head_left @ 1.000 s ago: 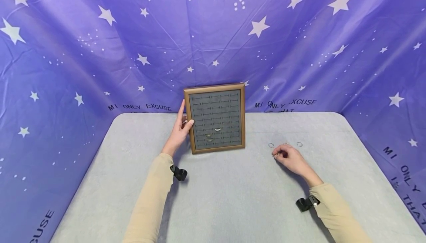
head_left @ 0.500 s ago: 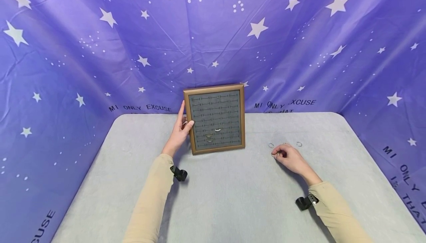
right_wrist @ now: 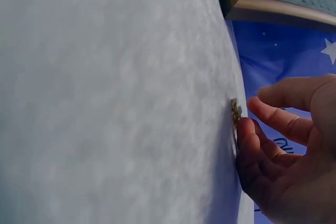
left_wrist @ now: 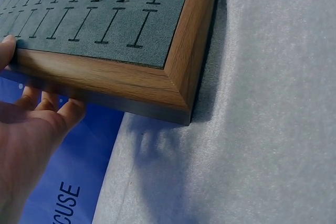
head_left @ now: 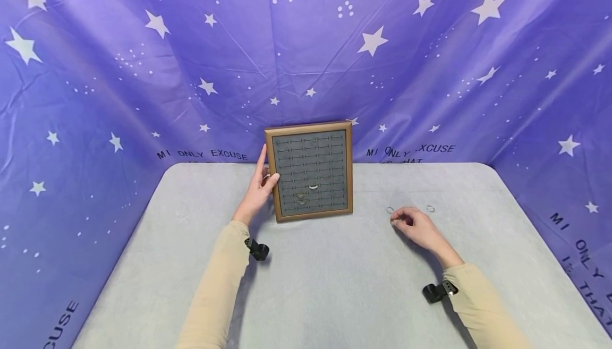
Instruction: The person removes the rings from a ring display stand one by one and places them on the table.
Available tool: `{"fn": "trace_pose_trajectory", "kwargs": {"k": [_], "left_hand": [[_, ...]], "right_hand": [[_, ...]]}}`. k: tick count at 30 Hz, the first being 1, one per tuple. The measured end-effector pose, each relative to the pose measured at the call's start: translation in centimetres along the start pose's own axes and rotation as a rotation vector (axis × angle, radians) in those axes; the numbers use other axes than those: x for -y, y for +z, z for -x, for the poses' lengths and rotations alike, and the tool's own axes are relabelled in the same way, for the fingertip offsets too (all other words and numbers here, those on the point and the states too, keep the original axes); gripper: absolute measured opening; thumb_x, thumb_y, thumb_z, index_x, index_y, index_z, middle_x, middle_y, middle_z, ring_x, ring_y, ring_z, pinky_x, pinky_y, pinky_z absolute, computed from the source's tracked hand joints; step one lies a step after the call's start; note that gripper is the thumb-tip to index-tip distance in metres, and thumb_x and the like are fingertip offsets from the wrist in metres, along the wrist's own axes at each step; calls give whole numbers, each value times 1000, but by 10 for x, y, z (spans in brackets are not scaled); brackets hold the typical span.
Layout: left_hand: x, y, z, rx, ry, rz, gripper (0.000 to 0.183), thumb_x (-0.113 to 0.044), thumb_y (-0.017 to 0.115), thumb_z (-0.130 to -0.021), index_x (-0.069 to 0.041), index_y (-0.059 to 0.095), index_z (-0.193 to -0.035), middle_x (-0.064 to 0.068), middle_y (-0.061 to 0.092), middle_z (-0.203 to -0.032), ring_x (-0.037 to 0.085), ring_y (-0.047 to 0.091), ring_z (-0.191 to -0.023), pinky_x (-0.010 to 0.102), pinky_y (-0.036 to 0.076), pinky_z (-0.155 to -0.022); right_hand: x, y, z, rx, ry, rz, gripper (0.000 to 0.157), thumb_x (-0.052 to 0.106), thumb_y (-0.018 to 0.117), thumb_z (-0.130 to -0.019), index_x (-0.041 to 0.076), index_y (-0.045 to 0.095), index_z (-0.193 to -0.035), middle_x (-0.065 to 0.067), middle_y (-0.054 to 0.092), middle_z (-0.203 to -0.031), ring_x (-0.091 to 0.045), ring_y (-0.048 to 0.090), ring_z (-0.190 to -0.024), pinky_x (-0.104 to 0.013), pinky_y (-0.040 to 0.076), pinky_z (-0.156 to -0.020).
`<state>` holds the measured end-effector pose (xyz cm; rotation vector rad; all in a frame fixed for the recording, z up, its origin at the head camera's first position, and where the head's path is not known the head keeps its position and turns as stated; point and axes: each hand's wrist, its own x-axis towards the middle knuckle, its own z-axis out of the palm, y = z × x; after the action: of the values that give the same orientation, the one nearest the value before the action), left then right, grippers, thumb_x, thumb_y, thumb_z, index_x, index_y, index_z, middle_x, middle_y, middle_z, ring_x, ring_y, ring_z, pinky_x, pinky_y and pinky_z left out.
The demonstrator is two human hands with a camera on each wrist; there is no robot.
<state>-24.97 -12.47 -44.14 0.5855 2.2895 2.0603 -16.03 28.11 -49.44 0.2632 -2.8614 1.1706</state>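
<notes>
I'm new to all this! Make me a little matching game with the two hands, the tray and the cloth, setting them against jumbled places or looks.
Column one:
1. Left hand
2. Right hand
3. Tray
4. Cloth

Column two:
A. Low by the table, right of the tray
B. Purple-blue, star-printed
C. Gripping the tray's side
D. Brown-edged, holding rings

Pairs: 1-C, 2-A, 3-D, 4-B

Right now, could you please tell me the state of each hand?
Left hand: holding the framed ring tray.
Right hand: fingers at a gold-coloured ring; whether gripping it cannot be told.
</notes>
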Motion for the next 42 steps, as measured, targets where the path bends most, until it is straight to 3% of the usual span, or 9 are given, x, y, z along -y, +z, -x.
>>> {"fn": "trace_pose_trajectory", "kwargs": {"k": [5,11,14,19,25,30,35,42], "left_hand": [[0,1,0,4,7,-5,75,-7,49,-101,-21,1,-157,18,49,-105,26,43,-76,40,39,-66],[-1,0,-1,0,0,1,76,-5,50,-100,-21,2,-157,18,51,-107,25,44,-76,35,39,-65],[6,-2,-3,1,4,23,76,-5,50,-100,-22,2,-157,19,51,-107,26,43,-74,38,38,-65],[24,-5,-8,-9,-9,31,77,-8,50,-101,-31,3,-157,20,51,-110,23,43,-72,35,37,-62],[26,-4,-8,-12,-51,43,76,-13,50,-101,-46,6,-153,19,50,-117,20,48,-80,28,37,-62],[27,-5,-9,-3,-85,57,75,-14,49,-102,-47,4,-153,19,48,-120,22,50,-88,30,40,-64],[21,-6,-8,20,-107,79,76,-9,47,-102,-39,1,-155,19,47,-119,22,50,-89,30,41,-64],[-4,-3,0,24,-92,52,76,-7,47,-102,-31,1,-156,19,47,-114,22,47,-82,30,39,-61]], "right_hand": [[8,2,-3,19,34,-81,14,2,63,-90,-3,63,-102,-11,58,-87,-15,52,-56,-28,46,-49],[14,5,-8,26,21,-120,15,2,62,-91,-4,62,-104,-12,61,-85,-19,55,-58,-29,48,-49],[20,8,-12,40,17,-142,16,2,61,-91,-5,61,-105,-14,62,-84,-23,57,-59,-31,49,-49],[33,13,-20,71,18,-181,18,4,61,-92,-4,61,-108,-17,63,-82,-29,59,-58,-33,49,-50],[45,20,-28,133,23,-256,21,4,60,-94,-8,58,-111,-21,61,-78,-32,58,-58,-38,51,-49],[52,24,-31,162,24,-257,22,4,59,-94,-8,57,-112,-21,61,-80,-34,58,-60,-40,51,-51],[58,26,-33,148,7,-214,20,3,59,-93,-5,59,-112,-20,62,-87,-33,59,-67,-37,52,-55],[70,32,-42,131,-26,-233,18,4,60,-93,-4,61,-110,-21,63,-88,-37,60,-70,-40,52,-56]]}}
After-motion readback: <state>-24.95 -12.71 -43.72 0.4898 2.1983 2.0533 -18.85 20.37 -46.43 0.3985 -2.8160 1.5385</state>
